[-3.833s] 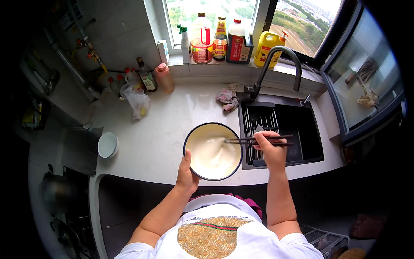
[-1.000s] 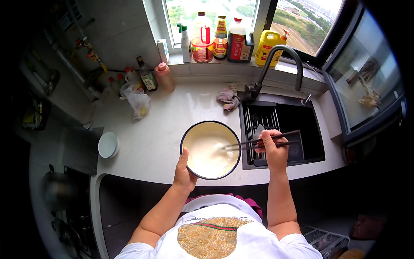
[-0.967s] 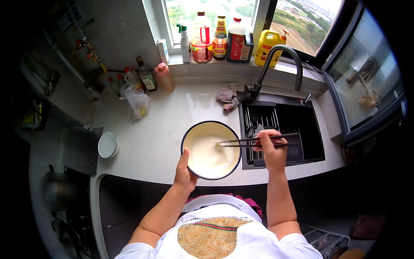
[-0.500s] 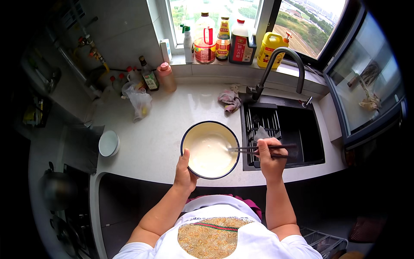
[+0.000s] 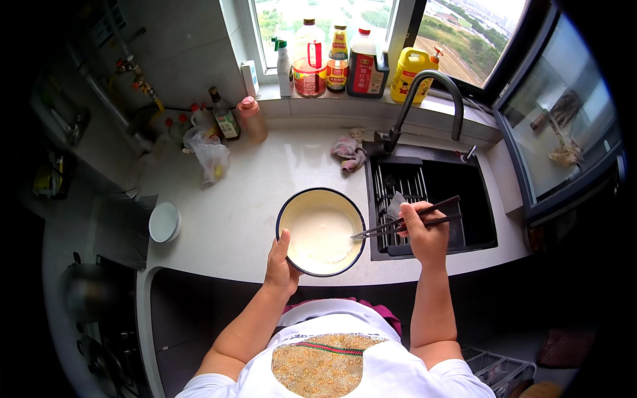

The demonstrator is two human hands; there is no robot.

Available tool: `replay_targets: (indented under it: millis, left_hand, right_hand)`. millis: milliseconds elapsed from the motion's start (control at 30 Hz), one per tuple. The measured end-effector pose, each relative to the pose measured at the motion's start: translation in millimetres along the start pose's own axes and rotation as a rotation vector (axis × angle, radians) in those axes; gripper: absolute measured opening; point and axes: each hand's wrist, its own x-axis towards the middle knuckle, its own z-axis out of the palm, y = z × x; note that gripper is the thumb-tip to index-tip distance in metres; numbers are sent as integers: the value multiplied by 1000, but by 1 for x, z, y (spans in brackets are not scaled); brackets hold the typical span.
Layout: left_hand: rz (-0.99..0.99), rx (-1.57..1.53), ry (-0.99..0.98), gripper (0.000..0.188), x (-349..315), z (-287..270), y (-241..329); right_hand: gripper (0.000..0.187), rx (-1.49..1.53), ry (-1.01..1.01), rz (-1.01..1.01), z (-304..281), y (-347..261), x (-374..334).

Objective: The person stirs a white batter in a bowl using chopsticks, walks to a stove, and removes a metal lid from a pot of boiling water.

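Observation:
A dark-rimmed cream bowl (image 5: pixel 298 201) stands near the counter's front edge, with a pale, creamy batter (image 5: pixel 322 232) inside. My left hand (image 5: pixel 281 265) grips the bowl's near-left side, its thumb on the rim and its fingers hidden beneath the wall. Closed around a pair of dark chopsticks (image 5: pixel 387 230) is my right hand (image 5: pixel 424 233), to the right of the bowl and over the sink's left front corner. The chopstick tips dip into the batter at the right inner side. Their upper ends stick out to the right of my hand.
The black sink (image 5: pixel 464 235) with a drying rack (image 5: pixel 408 182) and a curved faucet (image 5: pixel 458 99) lies right. A crumpled cloth (image 5: pixel 350 154) rests behind the bowl. A white bowl (image 5: pixel 164 222) stands left; a plastic bag (image 5: pixel 212 159) and several bottles are at the back.
The chopsticks have swung from nearly level to a slant, their tips slightly lower in the bowl and upper ends raised. My right hand has turned and shifted a little right. My left hand keeps its grip.

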Motion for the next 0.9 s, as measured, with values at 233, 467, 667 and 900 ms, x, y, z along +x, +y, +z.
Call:
replay_targets:
  millis: [233,467,667,900]
  left_hand:
    - [-42,18,-26,68,-3,0,3]
    - [-77,28,-15,69,-5,-2,3]
    - [-66,24,1,68,-1,-9,0]
    - [-74,-17,1,67,-1,-6,-3]
  right_hand:
    - [13,37,-51,-26,5,15,8]
    - [15,94,-3,49,4,1,6]
    - [17,30,-129,215,0,-9,-2]
    - [14,88,-143,330,14,5,-9]
